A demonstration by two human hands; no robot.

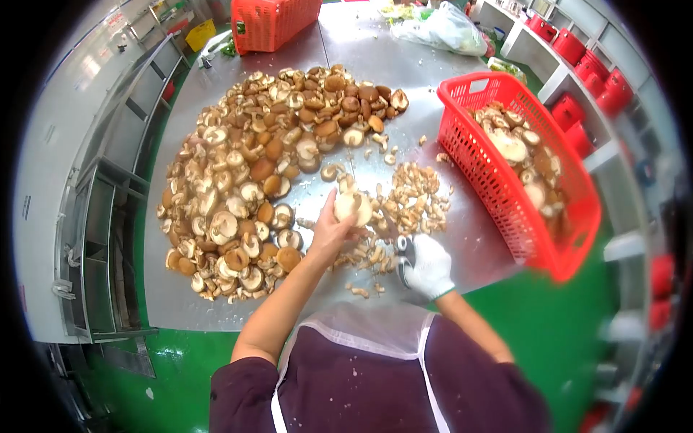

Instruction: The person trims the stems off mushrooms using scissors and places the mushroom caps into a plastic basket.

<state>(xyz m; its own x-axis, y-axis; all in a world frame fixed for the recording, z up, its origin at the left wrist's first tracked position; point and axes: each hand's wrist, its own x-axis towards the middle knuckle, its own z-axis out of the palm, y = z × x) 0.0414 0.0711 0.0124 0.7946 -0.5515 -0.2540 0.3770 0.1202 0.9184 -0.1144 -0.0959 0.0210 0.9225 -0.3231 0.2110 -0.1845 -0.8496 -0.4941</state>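
Note:
My bare left hand [333, 229] is closed around a mushroom [352, 207], its pale underside turned up. In a white knit glove, my right hand [429, 265] grips a knife [404, 249] by its dark handle. The blade lies close to the mushroom and is partly hard to make out. Beneath and beyond both hands, cut mushroom stems [415, 193] are scattered on the metal table. To the left spreads a large heap of whole brown mushrooms [245, 173], some cap up, some gills up.
On the right, a red plastic basket [491, 169] holds mushrooms with pale undersides. Another red basket [271, 25] stands at the far edge of the steel table [361, 54], near a clear plastic bag [444, 30]. Red containers [570, 47] line the right-hand shelves.

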